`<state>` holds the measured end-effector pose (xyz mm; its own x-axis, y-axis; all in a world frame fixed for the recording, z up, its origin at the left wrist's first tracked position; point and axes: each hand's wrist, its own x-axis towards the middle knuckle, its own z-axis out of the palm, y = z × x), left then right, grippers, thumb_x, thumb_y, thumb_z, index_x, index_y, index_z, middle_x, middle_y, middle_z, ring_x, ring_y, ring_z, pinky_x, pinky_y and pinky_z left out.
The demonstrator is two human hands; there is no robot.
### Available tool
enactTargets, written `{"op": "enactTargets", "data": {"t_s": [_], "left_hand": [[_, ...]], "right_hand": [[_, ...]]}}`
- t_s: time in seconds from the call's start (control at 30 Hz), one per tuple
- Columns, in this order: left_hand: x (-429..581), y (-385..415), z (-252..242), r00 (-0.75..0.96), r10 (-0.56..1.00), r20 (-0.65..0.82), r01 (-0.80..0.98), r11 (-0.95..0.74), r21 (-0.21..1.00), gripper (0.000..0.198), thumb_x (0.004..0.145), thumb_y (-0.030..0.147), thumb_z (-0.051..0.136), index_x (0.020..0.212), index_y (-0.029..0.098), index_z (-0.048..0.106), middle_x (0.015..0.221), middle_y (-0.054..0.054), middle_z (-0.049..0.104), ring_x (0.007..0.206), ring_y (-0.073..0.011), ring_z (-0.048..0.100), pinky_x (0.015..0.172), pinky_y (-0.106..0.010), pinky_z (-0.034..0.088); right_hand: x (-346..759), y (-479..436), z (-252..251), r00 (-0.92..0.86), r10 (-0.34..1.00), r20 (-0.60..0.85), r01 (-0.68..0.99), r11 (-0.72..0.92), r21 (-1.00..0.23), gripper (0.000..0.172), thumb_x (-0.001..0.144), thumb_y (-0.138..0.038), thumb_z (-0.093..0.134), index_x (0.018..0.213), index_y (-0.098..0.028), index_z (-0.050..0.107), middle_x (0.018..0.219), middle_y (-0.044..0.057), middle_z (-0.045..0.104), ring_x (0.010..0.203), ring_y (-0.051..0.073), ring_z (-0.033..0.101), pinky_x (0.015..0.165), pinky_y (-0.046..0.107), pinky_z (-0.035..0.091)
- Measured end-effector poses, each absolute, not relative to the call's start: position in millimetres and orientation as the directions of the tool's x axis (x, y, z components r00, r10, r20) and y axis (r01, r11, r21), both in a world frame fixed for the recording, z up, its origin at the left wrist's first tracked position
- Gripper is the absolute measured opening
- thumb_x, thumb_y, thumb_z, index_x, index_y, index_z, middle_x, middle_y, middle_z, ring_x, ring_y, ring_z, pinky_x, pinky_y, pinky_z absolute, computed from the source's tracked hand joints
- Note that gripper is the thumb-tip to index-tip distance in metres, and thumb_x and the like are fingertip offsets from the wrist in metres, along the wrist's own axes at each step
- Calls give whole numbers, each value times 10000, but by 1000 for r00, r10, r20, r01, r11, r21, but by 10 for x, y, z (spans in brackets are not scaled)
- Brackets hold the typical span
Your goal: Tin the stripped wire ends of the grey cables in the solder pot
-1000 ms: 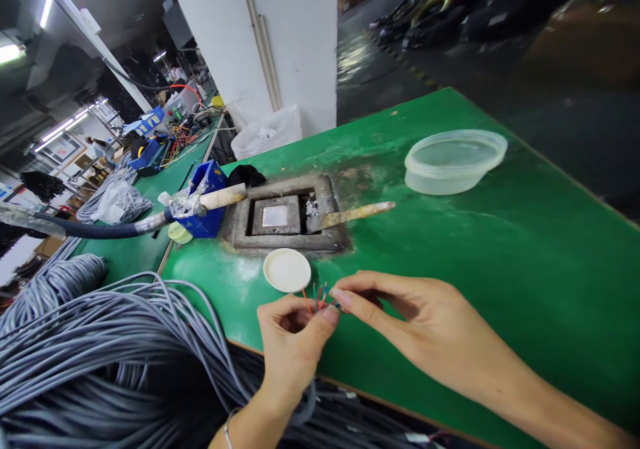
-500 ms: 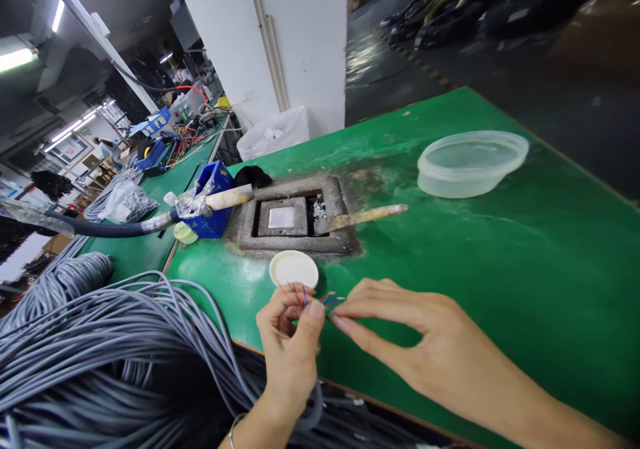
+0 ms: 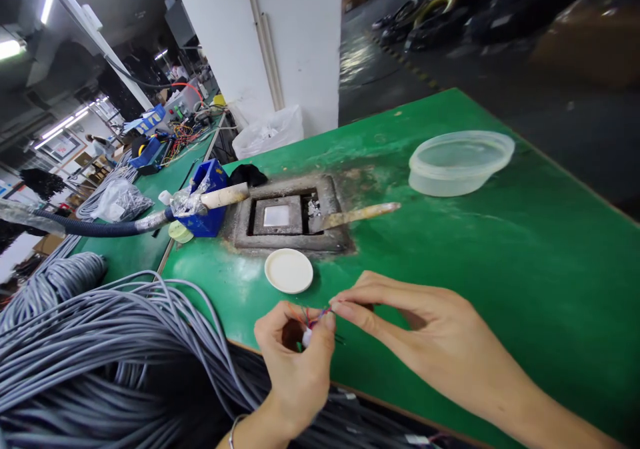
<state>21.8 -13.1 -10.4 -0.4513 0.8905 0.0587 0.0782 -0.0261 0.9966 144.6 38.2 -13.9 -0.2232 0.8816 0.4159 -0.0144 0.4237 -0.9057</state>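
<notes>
Thin coloured wires point(image 3: 309, 315), red, orange, blue and green among them, come out between the thumb and fingers of my left hand point(image 3: 295, 362), which is closed on them. A small white piece shows inside that hand's curl. My right hand point(image 3: 415, 329) pinches the wire ends with thumb and forefinger, its tips close beside the left thumb. Just beyond my hands lies a round cream dish point(image 3: 289, 271) on the green table point(image 3: 450, 255). Behind the dish is a solder pot point(image 3: 277, 216) set in a stained frame, with a scraper point(image 3: 360, 215) lying across its right edge.
Grey cable coils point(image 3: 120, 329) fill the lower left. A clear oval plastic tub point(image 3: 460, 165) stands at right. A blue bin point(image 3: 207, 195) and a hose nozzle point(image 3: 225, 197) are left of the pot. Behind them rises a white pillar point(image 3: 300, 42).
My right hand has closed in on the wire ends, which now bunch between both hands. My left hand has moved slightly down and right, uncovering the dish. The view has shifted a little.
</notes>
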Motion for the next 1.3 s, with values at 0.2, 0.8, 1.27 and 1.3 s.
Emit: {"op": "enactTargets", "data": {"t_s": [0.2, 0.8, 1.27, 1.3], "left_hand": [[201, -88, -89, -427, 904, -26, 4, 30, 1000, 386, 625, 460, 766, 553, 141, 559, 470, 6, 531, 398, -44, 323, 396, -190, 264], [150, -142, 60, -242, 918, -314, -368, 213, 905, 500, 432, 459, 873, 523, 138, 501, 388, 28, 502, 290, 7, 231, 313, -145, 132], [264, -186, -162, -516, 853, 80, 42, -68, 997, 319, 668, 374, 752, 536, 144, 575, 495, -6, 561, 430, -69, 406, 438, -202, 369], [264, -179, -159, -510, 856, 81, 53, -63, 997, 306, 674, 364, 742, 538, 144, 579, 495, -8, 563, 426, -68, 403, 433, -201, 365]], "right_hand": [[1455, 395, -134, -275, 861, 429, 25, 452, -892, 379, 903, -518, 547, 719, -219, 691, 681, 40, 669, 627, 174, 624, 586, 272, 518], [1490, 415, -69, -176, 700, 693, 113, 713, -692, 171, 923, -288, 553, 777, -246, 632, 716, 16, 661, 662, 169, 599, 598, 277, 511], [1464, 369, -80, -360, 890, 280, -74, 272, -960, 441, 816, -621, 605, 672, -212, 680, 629, 29, 648, 590, 171, 616, 533, 250, 495], [1477, 372, -88, -350, 883, 313, -68, 309, -949, 415, 843, -586, 593, 682, -213, 675, 639, 27, 648, 599, 168, 617, 544, 249, 499]]}}
